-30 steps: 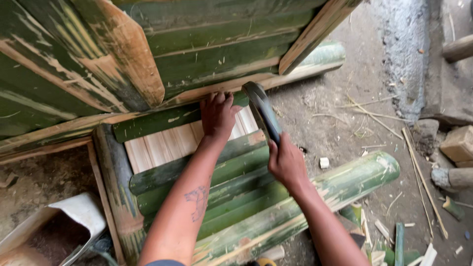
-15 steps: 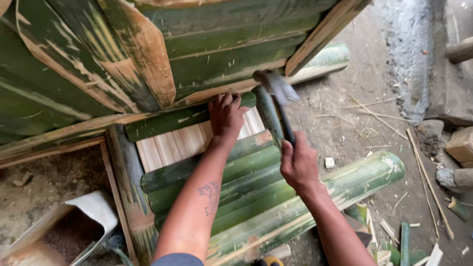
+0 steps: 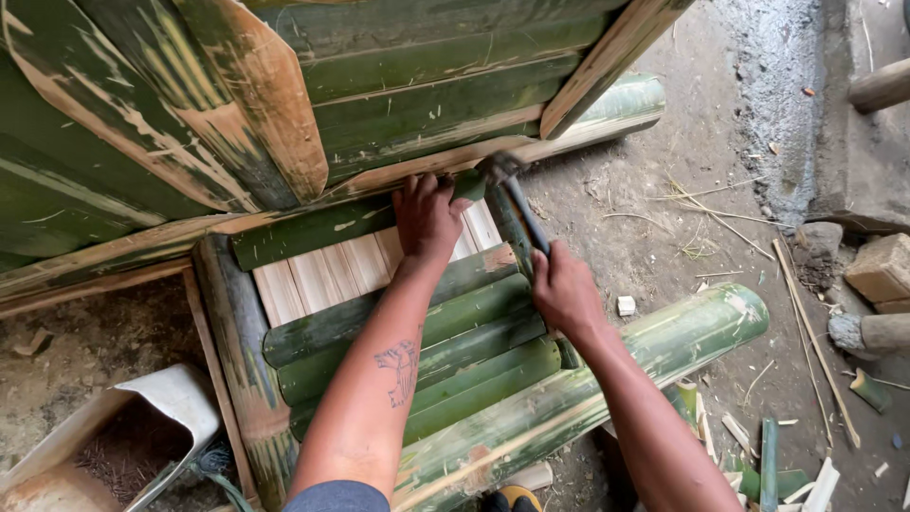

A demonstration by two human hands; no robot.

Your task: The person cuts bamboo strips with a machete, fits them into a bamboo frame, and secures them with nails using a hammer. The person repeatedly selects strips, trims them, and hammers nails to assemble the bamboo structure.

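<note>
Head view. The left hand (image 3: 428, 216) lies flat, fingers spread, pressing the top green bamboo slat (image 3: 322, 228) against the frame; it grips nothing. The right hand (image 3: 566, 289) is wrapped tight around the handle of a hammer (image 3: 512, 194), whose head sits at the slat's right end, just beside the left fingertips. Below the slat, a band of pale split strips (image 3: 318, 277) shows, then 4 or so further green slats (image 3: 417, 332) stacked between 2 upright bamboo posts (image 3: 232, 332). A thick bamboo pole (image 3: 682, 332) lies along the lower edge on the dirt ground (image 3: 682, 228).

Judged from this position, the blow is best kept short and square, with the holding fingers drawn clear of the hammer's head and the slat kept flush to its neighbours.

Whether a nail sits under the hammer's head cannot be made out; the head is blurred. The large bamboo panel (image 3: 284, 85) above is cut off by the picture's edge, and a white container (image 3: 161, 398) at lower left is only partly seen.
</note>
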